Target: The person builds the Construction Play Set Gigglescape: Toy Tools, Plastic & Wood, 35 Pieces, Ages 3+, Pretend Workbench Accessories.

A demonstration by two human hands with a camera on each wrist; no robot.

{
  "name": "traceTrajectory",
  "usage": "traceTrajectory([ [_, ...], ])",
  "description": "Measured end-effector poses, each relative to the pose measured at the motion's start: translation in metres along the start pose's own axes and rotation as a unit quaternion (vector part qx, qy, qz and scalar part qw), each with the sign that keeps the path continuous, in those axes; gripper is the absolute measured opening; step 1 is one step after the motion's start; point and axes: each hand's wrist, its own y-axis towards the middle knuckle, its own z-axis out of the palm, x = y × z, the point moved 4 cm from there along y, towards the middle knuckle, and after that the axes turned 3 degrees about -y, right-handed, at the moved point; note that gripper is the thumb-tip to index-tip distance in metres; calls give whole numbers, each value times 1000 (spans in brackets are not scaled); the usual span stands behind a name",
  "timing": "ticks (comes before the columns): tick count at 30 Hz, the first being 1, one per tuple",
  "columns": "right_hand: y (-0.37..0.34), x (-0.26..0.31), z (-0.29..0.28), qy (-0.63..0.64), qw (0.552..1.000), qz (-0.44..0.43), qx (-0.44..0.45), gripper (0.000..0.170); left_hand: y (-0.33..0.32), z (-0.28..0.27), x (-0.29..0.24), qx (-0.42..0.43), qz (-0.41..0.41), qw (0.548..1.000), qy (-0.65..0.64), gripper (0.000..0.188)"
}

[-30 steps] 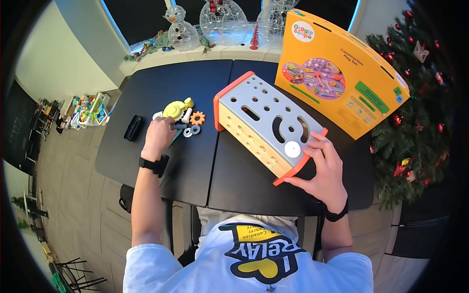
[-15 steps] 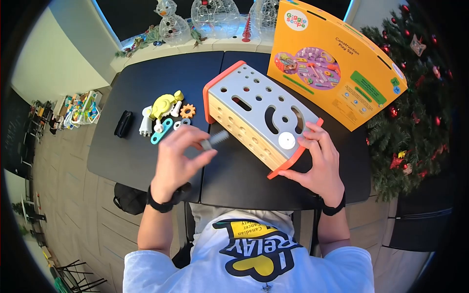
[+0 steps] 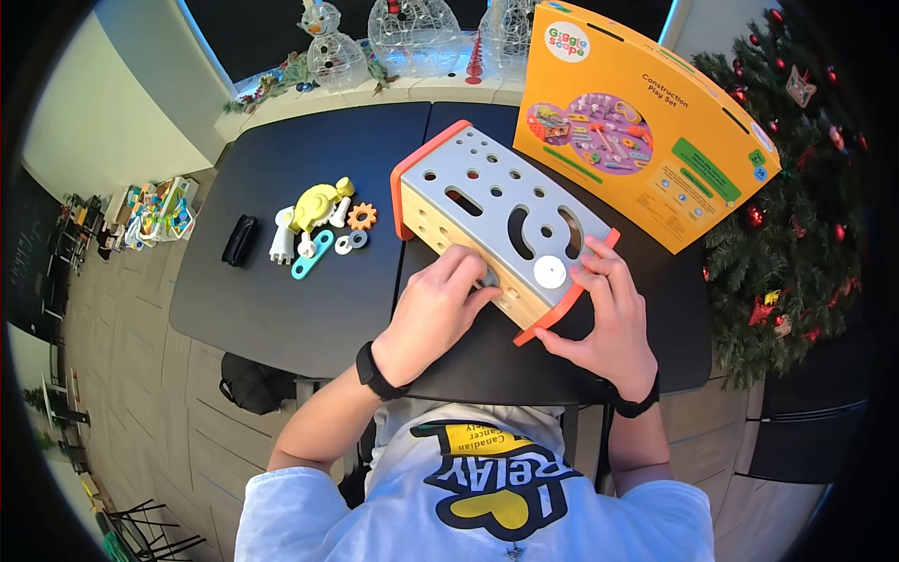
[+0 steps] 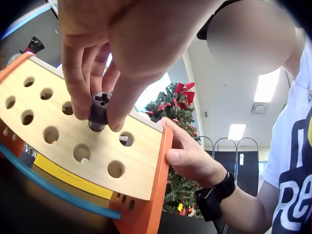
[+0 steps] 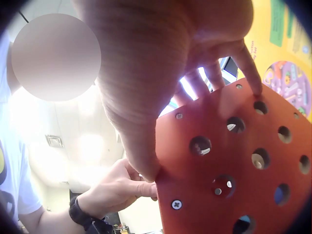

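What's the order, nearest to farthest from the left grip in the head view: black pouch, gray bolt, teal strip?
1. Gray bolt: pinched in the left grip.
2. Teal strip: on the table, left of the grip.
3. Black pouch: farther left.

"What can you read beyond the toy bench [image 3: 482, 232]?"

"On the yellow box [image 3: 646, 131], behind it and to the right: 'Giggle Scape' in a white circle [image 3: 567, 42], then 'Construction Play Set'. The smaller print, green panel [image 3: 714, 169] included, I can't make out."

"And on the near side of the bench?"

"The white shirt [image 3: 496, 468], upside down in the head view: 'I', a yellow heart [image 3: 492, 510], 'RELAY', plus 'Canadian Cancer Society'."
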Motion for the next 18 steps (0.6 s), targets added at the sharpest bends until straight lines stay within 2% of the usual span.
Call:
traceTrajectory([
  [2,-2,-1,2,6,1000,3,0,68,1,2,-1,-4,36,999,11,29],
  [5,-3,-2,3,13,1000,5,1,68,-1,-3,2,-4,34,999,-14,27],
  [8,-4,-4,4,26,1000,-1,-1,68,0,-16,1,4,68,998,-14,25],
  [10,-7,-8,2,45,999,5,5,74,0,-30,10,14,72,997,5,20],
  [12,-8,-12,-1,54,998,32,-17,82,0,-50,26,-26,44,998,36,14],
  [14,-14,-15,-4,58,993,82,-65,92,-3,-68,50,-80,-54,995,19,12],
  [15,-22,-23,-3,44,989,134,-49,104,-4,-75,62,-98,-116,988,-2,17],
  [16,-27,-29,-1,70,977,193,-49,101,-7,-76,80,-102,-138,985,-10,26],
  [18,-36,-43,5,14,978,208,-14,80,-11,-72,93,-57,-231,971,-12,38],
])
